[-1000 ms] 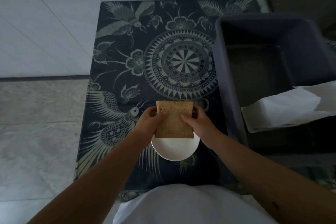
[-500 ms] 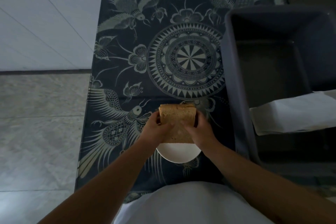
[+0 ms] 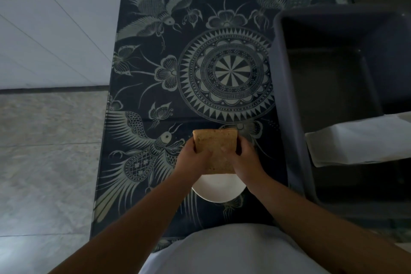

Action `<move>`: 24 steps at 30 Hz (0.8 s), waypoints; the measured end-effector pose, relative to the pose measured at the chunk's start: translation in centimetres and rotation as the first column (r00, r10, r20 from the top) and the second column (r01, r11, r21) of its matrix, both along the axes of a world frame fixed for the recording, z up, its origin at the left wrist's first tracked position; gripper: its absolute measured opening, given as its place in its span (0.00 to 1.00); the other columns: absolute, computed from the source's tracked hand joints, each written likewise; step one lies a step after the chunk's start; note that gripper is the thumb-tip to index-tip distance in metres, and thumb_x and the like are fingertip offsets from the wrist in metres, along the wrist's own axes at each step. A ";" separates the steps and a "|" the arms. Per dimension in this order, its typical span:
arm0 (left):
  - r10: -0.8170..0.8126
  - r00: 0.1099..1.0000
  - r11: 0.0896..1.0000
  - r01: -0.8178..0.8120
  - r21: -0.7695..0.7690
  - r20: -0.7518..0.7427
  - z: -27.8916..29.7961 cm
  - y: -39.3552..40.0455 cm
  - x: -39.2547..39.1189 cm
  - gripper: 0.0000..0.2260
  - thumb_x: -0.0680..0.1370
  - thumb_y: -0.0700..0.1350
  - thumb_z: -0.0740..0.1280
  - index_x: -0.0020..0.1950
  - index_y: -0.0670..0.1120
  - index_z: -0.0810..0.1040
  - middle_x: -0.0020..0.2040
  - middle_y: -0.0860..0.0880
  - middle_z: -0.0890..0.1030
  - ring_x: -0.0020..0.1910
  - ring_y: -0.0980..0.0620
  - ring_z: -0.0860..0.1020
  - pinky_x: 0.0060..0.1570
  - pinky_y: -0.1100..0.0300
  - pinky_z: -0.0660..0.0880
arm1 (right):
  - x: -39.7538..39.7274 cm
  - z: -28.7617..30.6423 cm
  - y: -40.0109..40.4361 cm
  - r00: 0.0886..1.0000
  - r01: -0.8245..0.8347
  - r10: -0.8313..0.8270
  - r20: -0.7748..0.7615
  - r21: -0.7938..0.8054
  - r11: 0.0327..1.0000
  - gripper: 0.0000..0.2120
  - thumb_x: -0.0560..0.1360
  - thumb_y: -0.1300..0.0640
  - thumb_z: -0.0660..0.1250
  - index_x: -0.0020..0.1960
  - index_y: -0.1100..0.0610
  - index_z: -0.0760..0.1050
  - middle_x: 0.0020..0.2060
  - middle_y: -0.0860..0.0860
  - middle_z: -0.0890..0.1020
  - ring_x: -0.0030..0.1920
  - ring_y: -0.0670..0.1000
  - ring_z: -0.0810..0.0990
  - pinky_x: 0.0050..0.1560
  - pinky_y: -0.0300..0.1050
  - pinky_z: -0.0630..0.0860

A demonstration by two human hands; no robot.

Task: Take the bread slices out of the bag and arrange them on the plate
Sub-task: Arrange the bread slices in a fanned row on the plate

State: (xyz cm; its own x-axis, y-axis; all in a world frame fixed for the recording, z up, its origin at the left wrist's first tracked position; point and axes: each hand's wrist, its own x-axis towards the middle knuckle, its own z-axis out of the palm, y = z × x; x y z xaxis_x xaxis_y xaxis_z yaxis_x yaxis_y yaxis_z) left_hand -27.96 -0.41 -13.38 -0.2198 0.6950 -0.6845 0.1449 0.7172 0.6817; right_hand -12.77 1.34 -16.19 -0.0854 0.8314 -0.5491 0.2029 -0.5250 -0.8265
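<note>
A stack of brown bread slices point(image 3: 216, 149) is held flat over the small white plate point(image 3: 219, 189), near the table's front edge. My left hand point(image 3: 192, 159) grips the stack's left side and my right hand point(image 3: 245, 160) grips its right side. The hands and the bread cover the far half of the plate, so I cannot tell whether the bread touches it. A white bag point(image 3: 360, 142) lies across the near rim of the bin on the right.
A dark cloth with bird and mandala patterns point(image 3: 224, 73) covers the table. A large dark grey plastic bin point(image 3: 280, 95) stands on the right. White tiled wall lies behind and to the left, grey floor tiles on the left.
The bread stack has been tilted from nearly upright to flat and lowered toward the plate, both hands still gripping it.
</note>
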 end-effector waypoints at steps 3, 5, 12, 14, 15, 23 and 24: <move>0.006 1.000 1.000 -0.006 0.030 -0.005 0.0 -0.3 0.0 0.15 0.76 0.43 0.66 0.63 0.49 0.73 0.50 0.53 0.80 0.47 0.54 0.79 0.37 0.61 0.75 | 0.2 -0.1 -0.2 1.000 -0.006 0.007 0.021 -0.020 1.000 0.28 0.76 0.49 0.71 0.73 0.52 0.68 0.66 0.55 0.75 0.64 0.54 0.77 0.62 0.58 0.77; 0.029 1.000 0.999 -0.029 0.023 0.012 0.1 -0.4 -0.2 0.16 0.77 0.43 0.66 0.65 0.48 0.72 0.52 0.52 0.79 0.49 0.52 0.79 0.41 0.58 0.76 | 0.2 -0.3 -0.6 0.999 -0.008 0.009 0.039 -0.021 1.000 0.27 0.76 0.51 0.70 0.73 0.52 0.68 0.66 0.55 0.75 0.64 0.54 0.76 0.63 0.59 0.76; 0.034 0.996 0.999 -0.031 -0.032 0.082 0.2 -0.9 -0.5 0.20 0.75 0.46 0.66 0.67 0.46 0.72 0.56 0.47 0.80 0.53 0.47 0.80 0.52 0.48 0.78 | 0.2 0.0 -1.1 0.994 -0.056 0.059 0.095 -0.039 0.998 0.24 0.76 0.52 0.69 0.70 0.52 0.71 0.64 0.54 0.76 0.61 0.53 0.77 0.61 0.58 0.77; 0.037 0.996 0.999 -0.034 -0.029 0.087 0.3 -0.8 -0.5 0.24 0.70 0.50 0.67 0.66 0.48 0.72 0.56 0.48 0.81 0.53 0.48 0.80 0.53 0.47 0.78 | 0.0 0.2 -1.1 0.991 -0.067 0.069 0.115 -0.017 0.998 0.25 0.75 0.52 0.71 0.70 0.53 0.71 0.63 0.54 0.76 0.61 0.53 0.77 0.61 0.58 0.77; 0.032 0.996 0.999 -0.030 -0.023 0.083 0.3 -0.8 -0.5 0.26 0.68 0.51 0.66 0.65 0.49 0.73 0.55 0.49 0.81 0.53 0.49 0.80 0.52 0.48 0.79 | -0.2 0.3 -1.1 0.988 -0.074 0.074 0.132 -0.006 0.997 0.25 0.74 0.52 0.71 0.69 0.53 0.71 0.63 0.54 0.76 0.60 0.53 0.77 0.60 0.57 0.78; -0.002 0.998 1.000 0.002 -0.008 0.068 0.5 -0.9 -0.5 0.26 0.67 0.52 0.65 0.65 0.50 0.73 0.54 0.49 0.81 0.52 0.48 0.80 0.52 0.47 0.78 | -0.4 0.8 -0.9 0.984 -0.089 0.092 0.152 -0.027 0.996 0.32 0.70 0.45 0.71 0.71 0.53 0.70 0.64 0.54 0.74 0.62 0.53 0.76 0.61 0.59 0.77; -0.004 0.998 1.000 0.004 -0.006 0.061 0.6 -0.9 -0.4 0.26 0.68 0.51 0.65 0.66 0.50 0.72 0.54 0.49 0.81 0.52 0.48 0.80 0.52 0.47 0.78 | -0.4 0.8 -1.0 0.983 -0.094 0.097 0.155 -0.023 0.995 0.33 0.69 0.43 0.71 0.71 0.52 0.70 0.65 0.54 0.74 0.62 0.53 0.76 0.61 0.59 0.77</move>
